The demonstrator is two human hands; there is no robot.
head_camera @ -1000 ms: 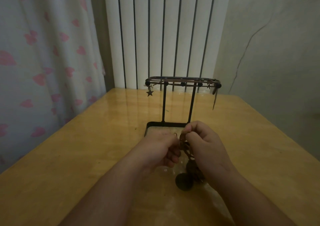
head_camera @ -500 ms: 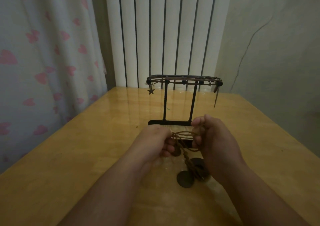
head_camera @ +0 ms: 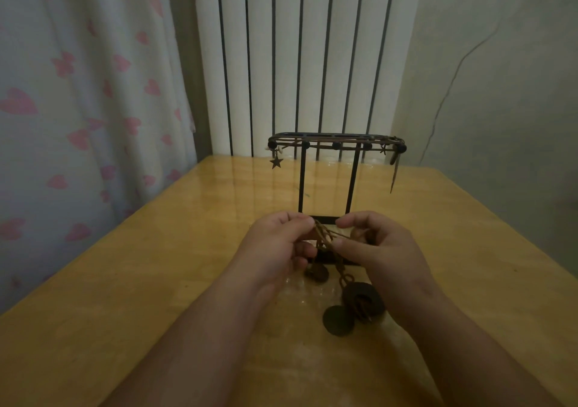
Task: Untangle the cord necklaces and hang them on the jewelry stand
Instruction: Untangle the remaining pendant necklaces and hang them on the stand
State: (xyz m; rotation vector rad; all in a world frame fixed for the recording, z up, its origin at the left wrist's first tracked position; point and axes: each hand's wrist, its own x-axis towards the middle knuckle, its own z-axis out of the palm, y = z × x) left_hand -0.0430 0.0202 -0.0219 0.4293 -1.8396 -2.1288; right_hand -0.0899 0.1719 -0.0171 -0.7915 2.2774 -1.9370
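Observation:
A knot of brown cord necklaces (head_camera: 325, 237) hangs between my two hands, just in front of the black jewelry stand (head_camera: 336, 144). My left hand (head_camera: 278, 244) pinches the cords at the left. My right hand (head_camera: 375, 247) pinches a strand at the right, thumb and forefinger closed on it. Dark round pendants (head_camera: 339, 319) dangle from the knot down to the wooden table (head_camera: 125, 281), and a smaller one (head_camera: 316, 272) hangs under my left hand. A cord with a star charm (head_camera: 276, 162) lies along the stand's top bar. The stand's base is partly hidden by my hands.
A white radiator (head_camera: 297, 62) stands behind the table. A curtain with pink hearts (head_camera: 78, 109) hangs at the left, close to the table's edge. A grey wall (head_camera: 500, 78) is at the right.
My hands have drawn apart and lifted a little, stretching the cords between them. The pendants have spread out below the knot, where they were bunched a second ago.

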